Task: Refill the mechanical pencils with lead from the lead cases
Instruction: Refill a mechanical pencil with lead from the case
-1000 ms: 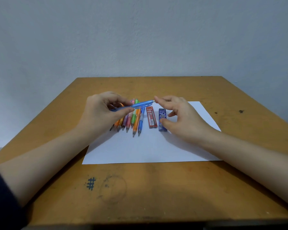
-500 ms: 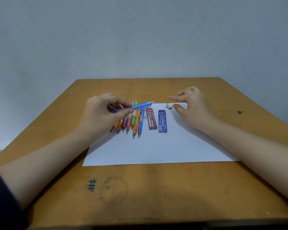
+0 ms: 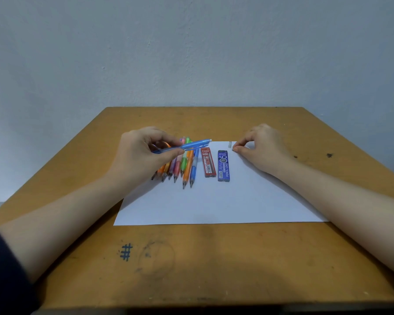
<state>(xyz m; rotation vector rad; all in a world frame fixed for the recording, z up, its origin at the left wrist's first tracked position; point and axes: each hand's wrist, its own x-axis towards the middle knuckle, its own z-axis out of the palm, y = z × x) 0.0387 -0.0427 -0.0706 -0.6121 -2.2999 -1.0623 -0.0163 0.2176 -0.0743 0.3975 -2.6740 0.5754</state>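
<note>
We are early in the job, by our reckoning. Our left hand (image 3: 143, 153) grips the blue pencil (image 3: 191, 145) between thumb and fingers, raised above the row of pencils (image 3: 184, 169) on the paper (image 3: 214, 201), its back end pointing right. A small white piece (image 3: 229, 144) lies at the paper's far edge, probably the cap off that pencil. Our right hand (image 3: 262, 148) rests just right of it, thumb and forefinger drawn together at a tiny dark bit (image 3: 233, 150). Whether they pinch it or only touch it, we cannot tell. The red case (image 3: 208, 163) and blue case (image 3: 223, 165) lie side by side between the row and the right hand, seemingly unopened. So one pencil looks opened, no lead is in, and the row waits.
</note>
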